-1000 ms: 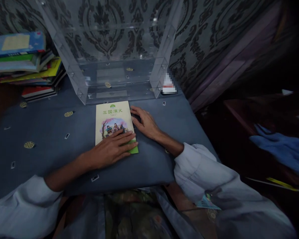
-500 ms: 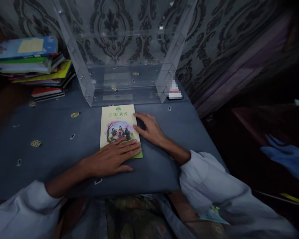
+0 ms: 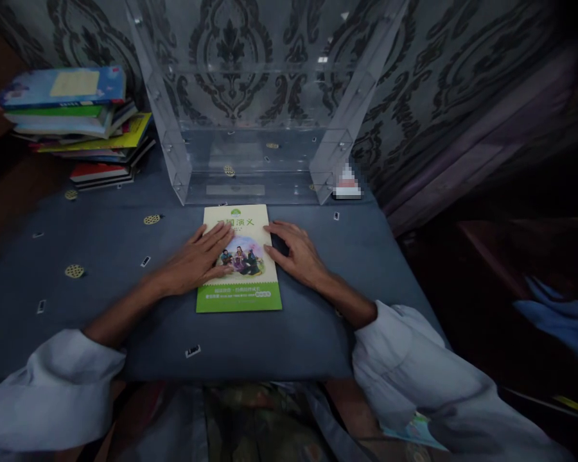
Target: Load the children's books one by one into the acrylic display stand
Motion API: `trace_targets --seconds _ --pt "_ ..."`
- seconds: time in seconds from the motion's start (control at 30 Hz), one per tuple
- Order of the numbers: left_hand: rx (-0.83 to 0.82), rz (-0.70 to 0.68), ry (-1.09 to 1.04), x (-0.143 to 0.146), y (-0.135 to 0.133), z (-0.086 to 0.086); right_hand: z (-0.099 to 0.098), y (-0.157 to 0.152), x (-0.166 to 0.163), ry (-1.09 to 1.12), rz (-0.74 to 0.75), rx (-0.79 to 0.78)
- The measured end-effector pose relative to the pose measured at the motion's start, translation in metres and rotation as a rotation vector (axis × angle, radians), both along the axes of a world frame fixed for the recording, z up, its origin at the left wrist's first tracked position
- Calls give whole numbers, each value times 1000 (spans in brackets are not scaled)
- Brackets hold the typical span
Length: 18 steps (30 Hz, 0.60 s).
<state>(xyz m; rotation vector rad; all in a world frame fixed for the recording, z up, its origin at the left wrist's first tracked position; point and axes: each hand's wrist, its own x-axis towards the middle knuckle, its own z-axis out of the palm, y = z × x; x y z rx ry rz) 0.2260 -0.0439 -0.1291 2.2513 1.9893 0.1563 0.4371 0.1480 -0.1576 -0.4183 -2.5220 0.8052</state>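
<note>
A stack of books (image 3: 77, 125) rests on the left of the desk (image 3: 293, 346) — a blue book (image 3: 110, 86) on top, a yellow one (image 3: 132, 131) lower down. A clear stand (image 3: 178, 173) rises before patterned wallpaper (image 3: 424, 83); just right, a pixelated white thing (image 3: 347, 187) — farther right, a blue cloth (image 3: 553, 321).

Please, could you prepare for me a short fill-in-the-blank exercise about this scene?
1. The band along the bottom of the book is ____.
2. The person's ____ hand lies across the cover; the other hand is at the book's edge.
3. In the pile of books, the topmost book is mainly ____.

Missing words: green; left; blue.
</note>
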Motion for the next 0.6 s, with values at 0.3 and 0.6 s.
trace_targets --seconds 0.3,0.6 --pt "-13 -2 17 10 -46 9 -3 2 0 19 23 28" --pt "54 -71 42 48 -84 12 -5 2 1 6 18 23"
